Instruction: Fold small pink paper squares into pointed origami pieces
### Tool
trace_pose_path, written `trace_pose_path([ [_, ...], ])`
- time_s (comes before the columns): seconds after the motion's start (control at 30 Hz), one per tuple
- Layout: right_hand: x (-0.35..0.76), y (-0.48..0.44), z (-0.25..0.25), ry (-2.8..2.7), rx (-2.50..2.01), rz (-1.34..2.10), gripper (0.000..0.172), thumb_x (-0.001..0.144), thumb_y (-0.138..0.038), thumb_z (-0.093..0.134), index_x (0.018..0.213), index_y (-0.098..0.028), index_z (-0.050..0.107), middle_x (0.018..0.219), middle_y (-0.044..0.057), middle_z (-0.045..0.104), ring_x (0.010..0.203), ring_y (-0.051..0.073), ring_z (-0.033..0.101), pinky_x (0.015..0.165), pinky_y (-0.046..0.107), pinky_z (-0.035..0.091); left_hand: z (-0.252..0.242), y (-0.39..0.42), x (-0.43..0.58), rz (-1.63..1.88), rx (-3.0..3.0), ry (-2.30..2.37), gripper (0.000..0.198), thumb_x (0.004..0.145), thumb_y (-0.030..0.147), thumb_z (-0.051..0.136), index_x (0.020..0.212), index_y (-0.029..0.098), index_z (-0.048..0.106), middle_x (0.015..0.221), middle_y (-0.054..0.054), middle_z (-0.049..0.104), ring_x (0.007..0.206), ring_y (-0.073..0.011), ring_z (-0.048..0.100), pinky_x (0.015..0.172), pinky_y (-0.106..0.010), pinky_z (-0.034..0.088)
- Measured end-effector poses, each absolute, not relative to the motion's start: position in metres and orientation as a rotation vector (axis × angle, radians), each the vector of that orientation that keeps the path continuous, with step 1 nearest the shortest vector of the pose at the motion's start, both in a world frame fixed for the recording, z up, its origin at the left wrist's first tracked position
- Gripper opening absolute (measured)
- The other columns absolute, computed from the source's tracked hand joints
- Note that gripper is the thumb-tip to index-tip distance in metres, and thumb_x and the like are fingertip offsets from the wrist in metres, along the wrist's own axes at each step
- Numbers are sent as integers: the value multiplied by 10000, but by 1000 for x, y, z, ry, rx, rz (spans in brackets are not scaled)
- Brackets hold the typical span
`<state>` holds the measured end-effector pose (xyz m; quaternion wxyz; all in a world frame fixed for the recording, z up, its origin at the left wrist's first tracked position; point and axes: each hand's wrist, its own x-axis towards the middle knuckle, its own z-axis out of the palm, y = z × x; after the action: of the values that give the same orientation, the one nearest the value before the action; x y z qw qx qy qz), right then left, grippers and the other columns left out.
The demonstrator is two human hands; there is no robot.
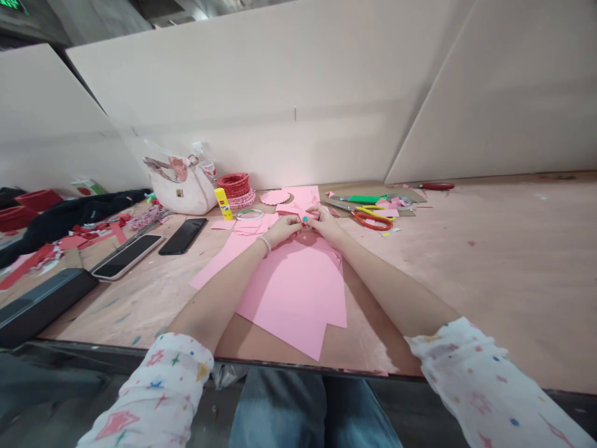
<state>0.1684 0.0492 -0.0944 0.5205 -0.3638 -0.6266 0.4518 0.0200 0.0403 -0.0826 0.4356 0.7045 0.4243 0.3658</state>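
My left hand (286, 230) and my right hand (328, 225) meet above the pink paper sheets (291, 289) on the table. Fingers of both are closed at the edges of a small pink paper piece (304, 208). A tiny blue-green dot (305, 219) shows between the fingertips, with specks of red beside it; I cannot make out whether these are beads or something else. Just beyond lie a scalloped pink paper circle (275, 197) and more pink paper. Left of my hands are cut pink pieces (249, 228) and a yellow glue stick (223, 204).
Scissors with orange handles (373, 221), yellow-handled scissors (373, 211) and a green-handled tool (366, 200) lie right of my hands. Red cord coils (234, 185), a white handbag (183, 186), two phones (183, 236) and a black case (44, 305) are leftward. A white partition (261, 93) stands behind.
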Motion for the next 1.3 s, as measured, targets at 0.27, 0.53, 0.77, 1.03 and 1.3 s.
trace_pose_path([
  [0.27,170,52,-97,-1652,-786,1077,233,657,-311,576,843,-175,538,816,2,573,713,121,515,653,254,413,-83,40,21,904,1752,1062,145,691,185,481,559,137,444,442,49,439,375,-34,379,401,-157,278],
  [0.53,171,53,-97,-1650,-751,1094,218,661,-306,592,831,-178,544,791,-6,566,671,106,517,636,243,419,-82,38,22,906,1765,1100,182,727,212,437,563,136,459,443,44,448,359,-32,377,401,-157,283],
  [0.77,170,50,-95,-1640,-795,1093,224,654,-303,579,842,-187,546,800,-1,577,684,114,523,636,241,418,-83,37,22,890,1795,1142,191,724,214,450,547,146,431,421,54,417,346,-35,369,389,-155,275],
  [1.03,169,51,-95,-1636,-841,1102,240,622,-219,543,860,-188,543,788,-8,570,656,106,498,588,222,382,-88,43,22,918,1839,1185,156,713,204,444,568,148,431,444,60,403,373,-40,346,394,-163,253],
  [1.3,167,50,-95,-1552,-840,1198,295,549,-175,502,844,-178,510,666,-45,523,532,72,429,502,206,332,-87,44,23,936,1855,1177,162,672,181,465,528,148,399,451,60,375,421,-45,328,410,-169,226],
])
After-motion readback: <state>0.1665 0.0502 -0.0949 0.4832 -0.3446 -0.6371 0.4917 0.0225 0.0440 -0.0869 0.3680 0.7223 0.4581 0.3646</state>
